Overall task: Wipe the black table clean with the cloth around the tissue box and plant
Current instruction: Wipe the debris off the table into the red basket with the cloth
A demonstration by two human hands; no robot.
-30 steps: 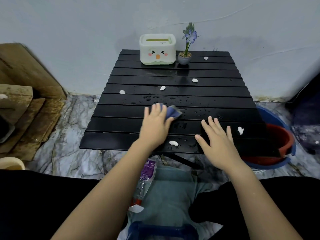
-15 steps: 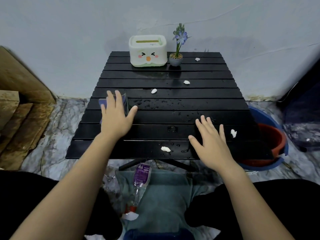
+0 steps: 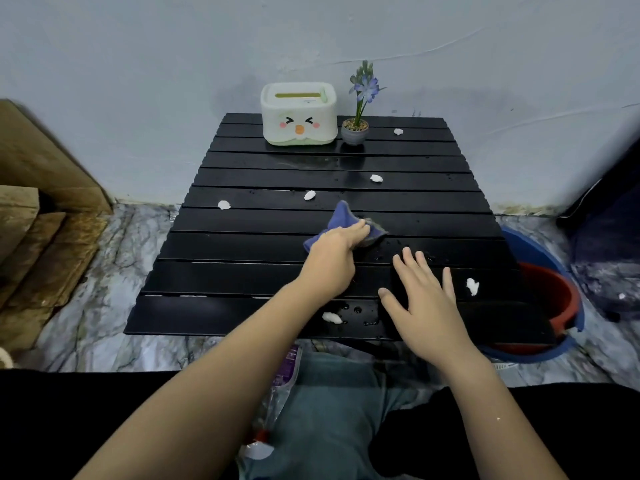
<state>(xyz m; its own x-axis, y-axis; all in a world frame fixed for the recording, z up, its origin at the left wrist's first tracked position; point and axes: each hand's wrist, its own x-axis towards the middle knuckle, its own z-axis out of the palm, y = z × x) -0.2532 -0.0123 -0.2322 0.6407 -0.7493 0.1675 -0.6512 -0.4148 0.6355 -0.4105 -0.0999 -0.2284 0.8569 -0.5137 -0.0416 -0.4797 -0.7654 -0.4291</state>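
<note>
Well in front of the tissue box [image 3: 298, 114], the left hand [image 3: 334, 259] presses the blue cloth [image 3: 341, 220] under its fingers onto the bench [image 3: 242, 244]; the right hand [image 3: 424, 303] lies flat, open and empty, beside it.

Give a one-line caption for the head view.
Left hand presses blue cloth on wet black table; right hand rests flat beside it, white scraps scattered.

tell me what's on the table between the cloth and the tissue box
In the head view, one white scrap lies on wet black slats between the cloth under the left hand and the tissue box; otherwise bare.
</note>
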